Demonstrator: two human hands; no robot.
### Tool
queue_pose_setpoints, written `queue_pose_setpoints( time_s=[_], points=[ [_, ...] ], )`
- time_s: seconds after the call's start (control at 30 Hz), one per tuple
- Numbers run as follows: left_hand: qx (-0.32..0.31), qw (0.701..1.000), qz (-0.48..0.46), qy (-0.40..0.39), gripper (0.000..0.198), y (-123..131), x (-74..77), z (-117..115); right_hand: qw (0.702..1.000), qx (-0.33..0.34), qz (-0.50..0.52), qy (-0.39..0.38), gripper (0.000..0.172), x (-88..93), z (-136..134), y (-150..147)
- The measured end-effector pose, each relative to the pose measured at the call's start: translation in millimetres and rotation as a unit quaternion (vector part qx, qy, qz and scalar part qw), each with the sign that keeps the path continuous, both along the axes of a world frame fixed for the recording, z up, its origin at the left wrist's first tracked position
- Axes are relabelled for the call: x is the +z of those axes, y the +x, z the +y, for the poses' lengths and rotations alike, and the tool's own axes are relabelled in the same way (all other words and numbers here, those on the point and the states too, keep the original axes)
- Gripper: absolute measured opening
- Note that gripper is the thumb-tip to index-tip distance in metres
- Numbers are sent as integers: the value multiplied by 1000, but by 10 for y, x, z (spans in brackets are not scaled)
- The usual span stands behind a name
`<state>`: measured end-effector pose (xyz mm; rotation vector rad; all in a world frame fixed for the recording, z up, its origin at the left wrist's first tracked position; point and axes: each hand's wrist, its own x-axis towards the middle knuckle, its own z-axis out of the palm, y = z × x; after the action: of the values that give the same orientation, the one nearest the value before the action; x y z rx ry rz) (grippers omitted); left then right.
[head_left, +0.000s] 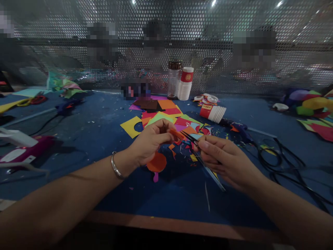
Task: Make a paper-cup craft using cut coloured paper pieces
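My left hand (158,137) pinches a small piece of orange paper (177,134) between thumb and fingers, above the middle of the table. From the right, my right hand (221,152) grips dark scissors (191,137), their narrow blades slightly parted at the paper's edge. Its handles are mostly hidden in my fingers. Below my left wrist an orange paper disc (156,162) lies on the table, with a small purple piece (155,177) sticking out under it. Colored paper sheets (162,118) and many cut scraps (186,147) spread just beyond and beneath my hands.
A glass jar (173,81) and stacked paper cups (185,86) stand at the back. More cups (213,113) lie tipped over. To the right are a blue glue gun (240,131) and its looped black cable (270,156). A magenta device (31,151) sits left on the blue table (166,201).
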<state>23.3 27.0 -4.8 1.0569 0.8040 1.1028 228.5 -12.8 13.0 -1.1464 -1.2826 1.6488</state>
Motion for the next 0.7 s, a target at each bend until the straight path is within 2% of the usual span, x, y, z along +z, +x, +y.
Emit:
queue_pose_setpoints(
  time_s=[0.13, 0.27, 0.43, 0.53, 0.7],
  points=[
    [-27, 1000, -7, -13, 17, 3, 31, -43, 999, -39, -8, 29, 46, 7, -3, -16],
    [-35, 997, 13, 66, 16, 12, 46, -92, 997, -71, -9, 35, 43, 2, 1, -21],
    [-73, 988, 63, 121, 10, 24, 40, -103, 998, -45, 4, 53, 38, -43, 9, -16],
    [-77, 988, 75, 109, 7, 25, 30, -101, 998, -35, 13, 60, 37, -58, 13, -22],
    [-72, 995, 38, 54, 4, 7, 47, -110, 999, -29, 11, 45, 41, -49, 12, -37]
  ],
)
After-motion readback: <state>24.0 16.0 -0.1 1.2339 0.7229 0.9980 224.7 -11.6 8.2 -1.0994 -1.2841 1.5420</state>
